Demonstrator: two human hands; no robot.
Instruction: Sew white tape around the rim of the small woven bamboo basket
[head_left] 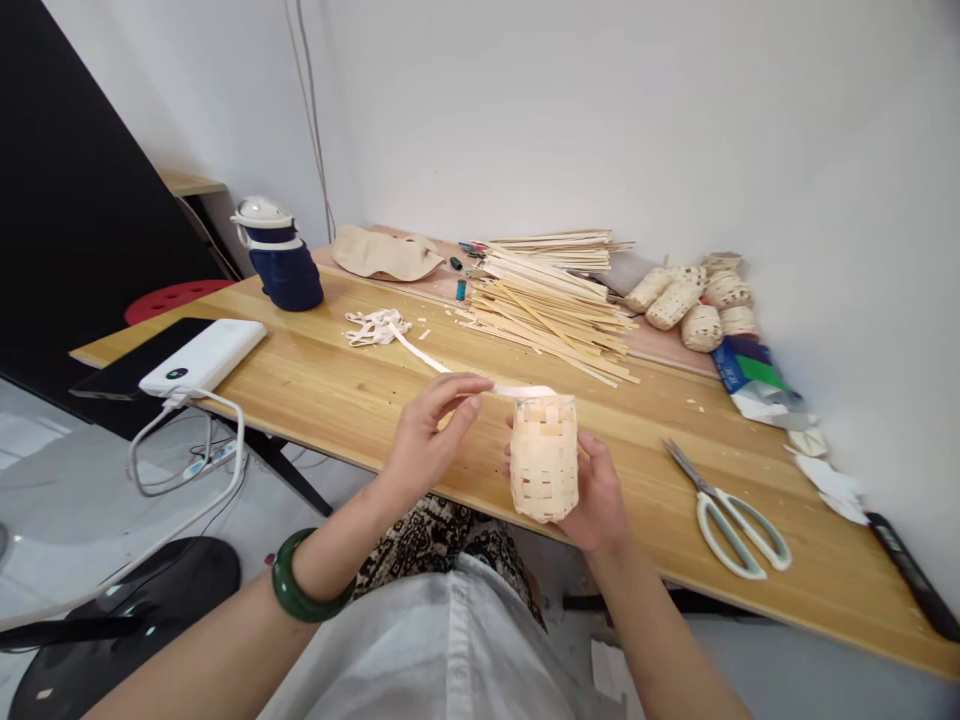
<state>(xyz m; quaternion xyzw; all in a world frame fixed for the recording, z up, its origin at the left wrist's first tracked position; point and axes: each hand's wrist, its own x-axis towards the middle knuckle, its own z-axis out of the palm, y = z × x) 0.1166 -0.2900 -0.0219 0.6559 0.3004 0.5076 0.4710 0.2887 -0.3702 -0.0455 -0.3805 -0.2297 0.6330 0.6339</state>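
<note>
My right hand (600,495) is wrapped round the side and lower back of a small woven basket (545,462) made of pale flat strips, held above the table's front edge. A narrow white ribbon (525,391) meets the basket at its upper rim. From there it runs left to my left hand (433,425), whose thumb and fingers close on it. Beyond that hand the ribbon continues to a loose tangled heap (379,327) on the table. The fingertips behind the basket are partly hidden.
Scissors (724,515) lie on the right of the wooden table (345,390). Bundles of thin strips (555,310) and several woven baskets (686,295) rest along the wall. At left are a blue bottle (289,270) and a white power bank (206,355) with a cable.
</note>
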